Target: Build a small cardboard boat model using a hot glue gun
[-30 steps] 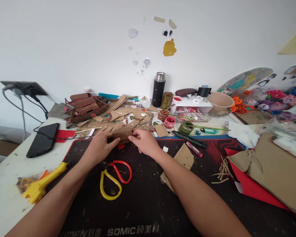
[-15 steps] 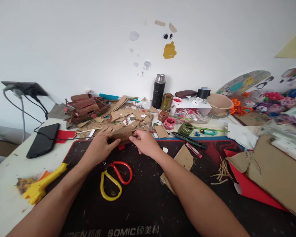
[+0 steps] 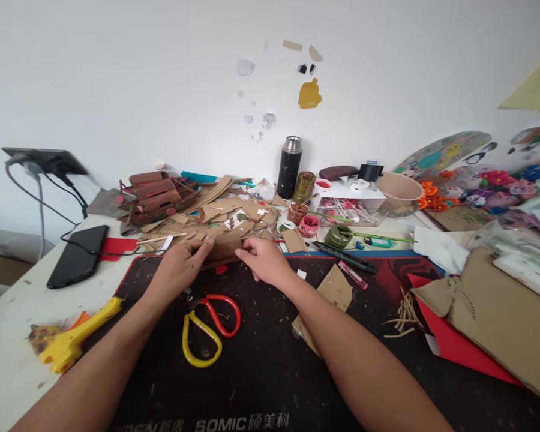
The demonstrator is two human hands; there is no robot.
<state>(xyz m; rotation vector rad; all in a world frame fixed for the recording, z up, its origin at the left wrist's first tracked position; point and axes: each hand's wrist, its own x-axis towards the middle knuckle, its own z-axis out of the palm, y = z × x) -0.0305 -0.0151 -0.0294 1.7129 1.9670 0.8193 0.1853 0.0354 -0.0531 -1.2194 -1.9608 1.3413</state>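
Brown cardboard piece [image 3: 228, 246] held at 2 ends, left hand [image 3: 180, 265], right hand [image 3: 266, 259] pinching. Step apparently shaping; next move likely calls for even finger pressure.

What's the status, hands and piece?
Right hand pinching brown piece, right end. Left hand at left end, grip unclear. Scissors lying on mat, close by.

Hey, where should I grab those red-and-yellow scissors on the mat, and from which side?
Probably take your grip on the yellow loop and red loop, coming from your near right. Both loops face you, spread apart and uncovered, while the metal end points away, partly hidden by the left hand.
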